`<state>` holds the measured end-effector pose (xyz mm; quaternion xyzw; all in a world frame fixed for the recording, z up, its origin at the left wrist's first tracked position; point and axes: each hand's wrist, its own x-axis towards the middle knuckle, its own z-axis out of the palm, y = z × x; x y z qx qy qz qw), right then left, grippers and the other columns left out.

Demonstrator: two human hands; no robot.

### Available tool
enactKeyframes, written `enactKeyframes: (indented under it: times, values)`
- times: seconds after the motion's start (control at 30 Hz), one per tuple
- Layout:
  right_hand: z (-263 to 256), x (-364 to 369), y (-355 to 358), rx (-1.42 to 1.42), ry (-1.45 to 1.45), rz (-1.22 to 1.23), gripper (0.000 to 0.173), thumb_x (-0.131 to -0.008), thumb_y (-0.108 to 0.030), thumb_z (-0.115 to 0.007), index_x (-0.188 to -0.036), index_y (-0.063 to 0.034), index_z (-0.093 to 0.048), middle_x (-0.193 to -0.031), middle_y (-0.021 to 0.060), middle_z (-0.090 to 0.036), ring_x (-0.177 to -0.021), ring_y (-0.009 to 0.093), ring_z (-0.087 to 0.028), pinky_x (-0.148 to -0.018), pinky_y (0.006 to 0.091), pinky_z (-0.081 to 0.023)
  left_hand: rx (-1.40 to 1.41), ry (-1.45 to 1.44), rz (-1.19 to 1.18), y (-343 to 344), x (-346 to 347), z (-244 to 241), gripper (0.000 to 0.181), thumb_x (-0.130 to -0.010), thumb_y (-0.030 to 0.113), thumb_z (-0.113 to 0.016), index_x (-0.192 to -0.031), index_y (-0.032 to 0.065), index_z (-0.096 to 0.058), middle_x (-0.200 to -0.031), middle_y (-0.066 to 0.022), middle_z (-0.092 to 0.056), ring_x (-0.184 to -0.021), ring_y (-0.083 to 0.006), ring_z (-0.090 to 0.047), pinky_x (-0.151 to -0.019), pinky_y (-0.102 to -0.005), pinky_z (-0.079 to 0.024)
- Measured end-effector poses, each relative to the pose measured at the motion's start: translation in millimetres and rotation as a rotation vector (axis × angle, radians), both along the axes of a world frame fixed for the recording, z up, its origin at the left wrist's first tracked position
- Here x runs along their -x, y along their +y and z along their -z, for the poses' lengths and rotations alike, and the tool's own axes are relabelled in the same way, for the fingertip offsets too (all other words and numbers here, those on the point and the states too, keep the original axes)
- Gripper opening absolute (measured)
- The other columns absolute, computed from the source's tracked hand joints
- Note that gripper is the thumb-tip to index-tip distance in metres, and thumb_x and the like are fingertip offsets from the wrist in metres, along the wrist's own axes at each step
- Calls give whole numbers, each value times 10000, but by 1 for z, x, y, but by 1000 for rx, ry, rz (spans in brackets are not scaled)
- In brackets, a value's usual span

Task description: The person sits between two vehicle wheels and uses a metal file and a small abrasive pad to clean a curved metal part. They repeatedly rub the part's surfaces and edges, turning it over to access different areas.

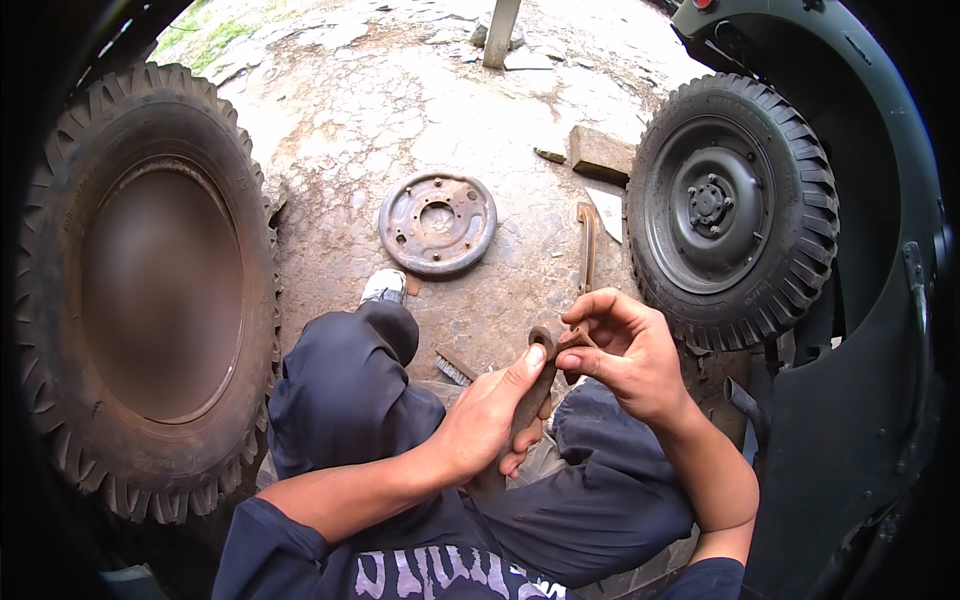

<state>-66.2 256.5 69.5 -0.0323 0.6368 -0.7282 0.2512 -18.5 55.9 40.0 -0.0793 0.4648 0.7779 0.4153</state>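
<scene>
My left hand (484, 416) grips a rusty metal bar (531, 397) with a round eye at its upper end. The thumb presses beside the eye, and the bar's lower part runs down between my legs. At that eye, my right hand (634, 364) pinches a small reddish-brown folded piece (576, 339) between thumb and fingers. It looks like sandpaper or cloth, but I cannot tell which. On the ground past my knees lies a round, worn brake backing plate (405, 221) with a central hole. A wire brush (454, 367) rests near my left knee.
A large lugged tyre (146, 457) stands at my left. To the right is a mounted wheel (709, 206) under a dark green vehicle body (832, 435), with a pipe (742, 405) below. A wooden block (601, 154), a long metal piece (589, 251) and a post (501, 34) are farther out.
</scene>
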Motion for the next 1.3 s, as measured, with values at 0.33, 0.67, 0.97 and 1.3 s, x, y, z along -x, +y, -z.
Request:
enactKeyframes:
  times: [0.33, 0.67, 0.97, 1.3]
  values:
    - [0, 1, -4, 34, 160, -206, 445, -969, 48, -643, -1409, 26, -578, -1391, 130, -633, -1227, 193, -624, -1050, 340, -517, 191, 172, 11, -4, 1, -1, 724, -1055, 678, -289, -895, 20, -544, -575, -34, -483, -415, -130, -479, -431, -277, -408]
    - [1, -6, -22, -74, 158, -21, 360, -999, -60, -675, -1338, 48, -614, -1136, 66, -714, -1052, 107, -650, -950, 263, -521, 51, 43, -11, 1, -1, 3, 770, -1036, 717, -267, -942, 5, -543, -574, -34, -469, -389, -124, -448, -393, -272, -428]
    - [-3, -2, -19, -88, 171, -96, 369, -1014, -53, -652, -1367, 38, -597, -1152, 68, -715, -1044, 103, -649, -931, 261, -530, 27, 11, -10, -2, 1, 1, 767, -1026, 730, -285, -938, 14, -544, -565, -41, -467, -381, -127, -449, -393, -267, -434]
    - [-5, -2, -20, -69, 167, -84, 379, -1010, -55, -652, -1376, 29, -602, -1208, 90, -706, -1075, 99, -635, -985, 276, -520, 3, 17, -38, 0, 3, 2, 777, -1012, 753, -281, -891, 29, -534, -556, -26, -461, -360, -124, -443, -376, -272, -440]
